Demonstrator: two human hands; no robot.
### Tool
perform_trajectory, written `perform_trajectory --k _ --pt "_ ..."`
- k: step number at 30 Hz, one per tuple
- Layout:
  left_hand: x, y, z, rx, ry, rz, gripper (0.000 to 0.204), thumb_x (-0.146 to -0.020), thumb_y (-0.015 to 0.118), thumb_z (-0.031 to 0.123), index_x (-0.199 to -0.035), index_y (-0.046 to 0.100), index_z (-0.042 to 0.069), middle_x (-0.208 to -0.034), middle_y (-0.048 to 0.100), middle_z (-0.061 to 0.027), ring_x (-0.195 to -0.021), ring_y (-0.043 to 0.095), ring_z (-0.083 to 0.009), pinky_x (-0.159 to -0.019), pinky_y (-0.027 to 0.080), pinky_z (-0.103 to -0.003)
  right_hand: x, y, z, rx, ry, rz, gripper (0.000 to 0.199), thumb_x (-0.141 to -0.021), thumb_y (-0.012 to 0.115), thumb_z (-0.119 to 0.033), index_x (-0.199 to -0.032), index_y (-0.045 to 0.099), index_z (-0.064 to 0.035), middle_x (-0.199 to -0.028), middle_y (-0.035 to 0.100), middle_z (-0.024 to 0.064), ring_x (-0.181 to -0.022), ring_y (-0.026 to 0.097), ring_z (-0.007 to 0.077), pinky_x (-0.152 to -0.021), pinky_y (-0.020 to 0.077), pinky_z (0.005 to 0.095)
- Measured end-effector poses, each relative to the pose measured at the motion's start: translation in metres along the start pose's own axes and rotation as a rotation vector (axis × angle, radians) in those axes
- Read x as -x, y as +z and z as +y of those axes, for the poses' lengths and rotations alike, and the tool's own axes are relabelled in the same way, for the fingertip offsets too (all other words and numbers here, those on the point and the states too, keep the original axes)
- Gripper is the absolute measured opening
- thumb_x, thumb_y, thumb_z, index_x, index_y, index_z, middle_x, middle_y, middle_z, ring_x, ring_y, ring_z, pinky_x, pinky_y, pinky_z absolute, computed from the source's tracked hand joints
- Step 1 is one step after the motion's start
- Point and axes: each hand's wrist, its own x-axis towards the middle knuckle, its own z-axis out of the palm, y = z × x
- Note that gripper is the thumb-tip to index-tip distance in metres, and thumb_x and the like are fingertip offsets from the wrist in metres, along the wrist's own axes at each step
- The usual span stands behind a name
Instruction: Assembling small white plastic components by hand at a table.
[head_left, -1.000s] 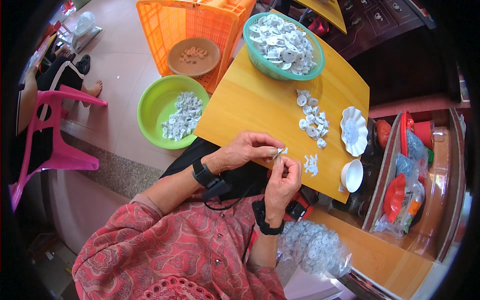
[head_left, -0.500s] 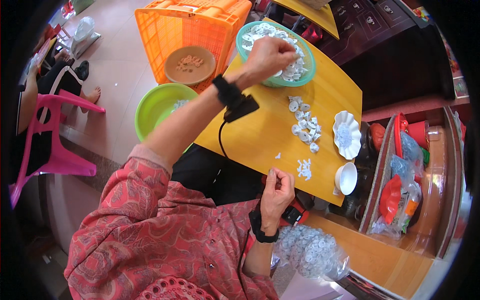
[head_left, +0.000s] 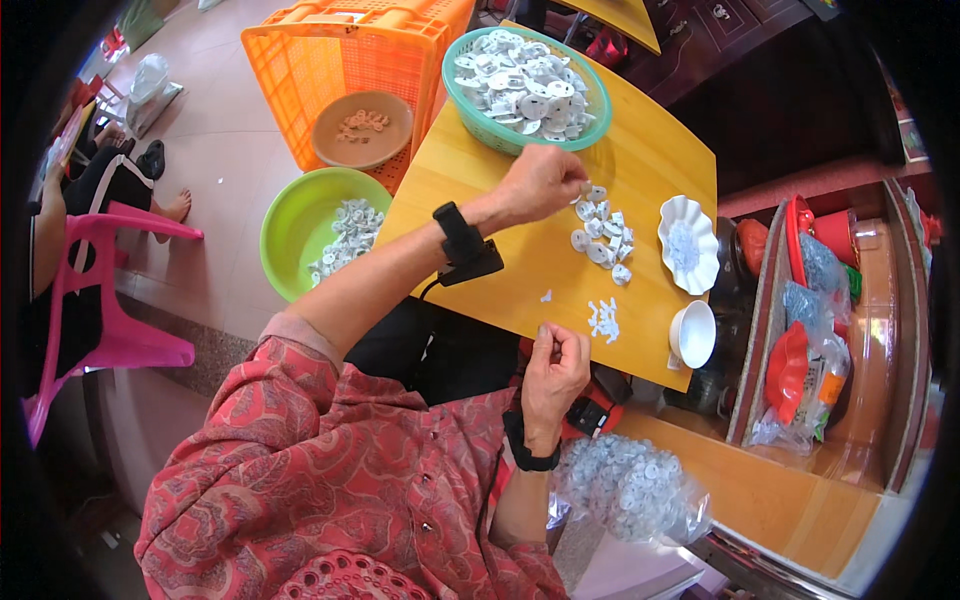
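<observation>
My left hand [head_left: 540, 186] reaches over the table, thumb and fingers pinched on a small white plastic part [head_left: 586, 188] mostly hidden by the fingertips. Right beside it lies a loose pile of white round plastic parts [head_left: 603, 236]. My right hand [head_left: 556, 374] is at the table's near edge with thumb and forefinger pressed together; what they hold, if anything, is hidden. Past the right hand lie a little heap of thin white pieces [head_left: 604, 320] and one single small piece [head_left: 546, 296]. A green basket [head_left: 462, 108] heaped with white parts stands at the far side.
On the yellow table [head_left: 480, 285] are a scalloped white dish [head_left: 676, 212] and a white bowl [head_left: 692, 335]. To the left stand a lime-green basin [head_left: 285, 230], an orange crate [head_left: 275, 85] and a brown bowl [head_left: 345, 150]. A clear bag of parts [head_left: 635, 490] sits near my right forearm.
My left hand has moved from over the green basket back toward me, to the pile on the table. My right hand stays near the table edge, pinched as before. The view has shifted slightly.
</observation>
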Motion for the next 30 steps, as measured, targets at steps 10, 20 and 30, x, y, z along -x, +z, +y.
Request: perform_trajectory --k 10,20,30 --pt "0.003 0.037 -0.035 -0.349 0.234 -0.067 0.026 -0.078 0.065 0.006 -0.103 0.071 0.004 -0.098 0.064 -0.0204 -0.091 0.063 -0.0398 -0.079 0.051 -0.047 -0.001 -0.003 0.007 0.009 0.006 0.012 0.007 -0.09 0.064 -0.004 -0.095 0.063 0.0015 -0.089 0.058 0.0146 -0.08 0.061 0.0305 -0.07 0.0507 0.0401" --pt "0.031 0.024 -0.033 -0.334 0.135 -0.087 0.013 -0.081 0.063 0.009 -0.09 0.065 0.001 -0.089 0.062 -0.0224 -0.081 0.062 -0.0416 -0.07 0.05 -0.049 -0.02 0.017 0.014 0.295 -0.23 0.014 0.02 -0.085 0.065 0.0 -0.104 0.066 -0.0023 -0.093 0.054 0.0129 -0.088 0.058 0.0317 -0.077 0.0474 0.0427" --pt "0.1 0.002 0.001 -0.338 0.172 -0.258 0.014 -0.081 0.063 0.012 -0.093 0.067 0.004 -0.081 0.06 -0.019 -0.073 0.062 -0.0386 -0.066 0.051 -0.046 -0.025 0.019 0.017 0.415 -0.264 -0.013 0.028 -0.08 0.063 0.003 -0.107 0.069 -0.004 -0.092 0.052 0.0108 -0.089 0.056 0.0305 -0.079 0.0443 0.0431"
